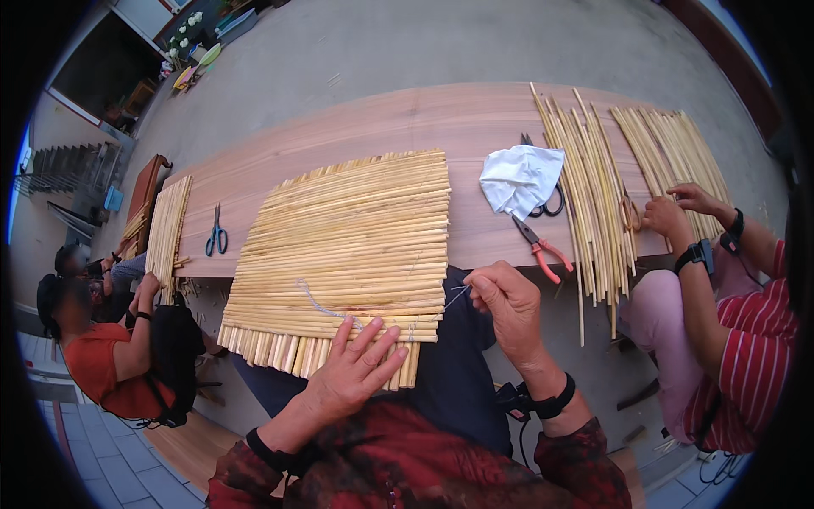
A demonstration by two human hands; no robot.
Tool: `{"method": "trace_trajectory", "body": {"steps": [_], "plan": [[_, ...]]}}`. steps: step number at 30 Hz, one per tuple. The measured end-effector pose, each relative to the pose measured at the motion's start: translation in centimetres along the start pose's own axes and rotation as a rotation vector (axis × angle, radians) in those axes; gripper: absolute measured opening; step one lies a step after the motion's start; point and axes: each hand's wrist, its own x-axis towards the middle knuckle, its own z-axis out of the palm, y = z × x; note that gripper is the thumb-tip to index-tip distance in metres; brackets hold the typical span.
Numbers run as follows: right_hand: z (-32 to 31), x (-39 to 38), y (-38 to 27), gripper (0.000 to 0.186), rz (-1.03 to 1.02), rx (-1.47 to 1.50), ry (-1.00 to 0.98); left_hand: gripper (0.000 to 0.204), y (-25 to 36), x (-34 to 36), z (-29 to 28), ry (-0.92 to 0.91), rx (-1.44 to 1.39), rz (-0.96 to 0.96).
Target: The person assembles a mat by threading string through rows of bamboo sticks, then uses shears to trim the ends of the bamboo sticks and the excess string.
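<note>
A mat of straight yellow reed stalks (pixel 348 229) rests partly on the wooden table and partly over my lap, its near edge layered with a second row of stalks running the other way. My left hand (pixel 356 373) lies on that near edge, fingers spread, pressing the stalks. Just off the mat's right side, my right hand (pixel 506 310) pinches a thin pale thread (pixel 458 296) that runs to the mat's edge. A loose length of bluish-white cord (pixel 318 301) curls over the stalks above my left hand.
On the table (pixel 365 123) lie blue-handled scissors (pixel 217 232) at left and red-handled pliers (pixel 540 248) at right. A white cloth (pixel 519 176) partly covers black-handled scissors (pixel 553 204). Loose stalks (pixel 585 187) overhang the near edge. Co-workers handle stalks on both sides.
</note>
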Motion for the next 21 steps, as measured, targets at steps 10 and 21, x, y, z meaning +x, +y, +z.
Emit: {"method": "trace_trajectory", "body": {"steps": [10, 21], "plan": [[2.7, -1.0, 0.6, 0.020, 0.237, 0.771, -0.038, 0.042, -0.4, -0.3, 0.3, -0.008, 0.016, -0.027], [2.6, -1.1, 3.2, 0.020, 0.202, 0.818, 0.002, 0.036, -0.7, -0.3, 0.4, 0.034, -0.026, -0.029]]}}
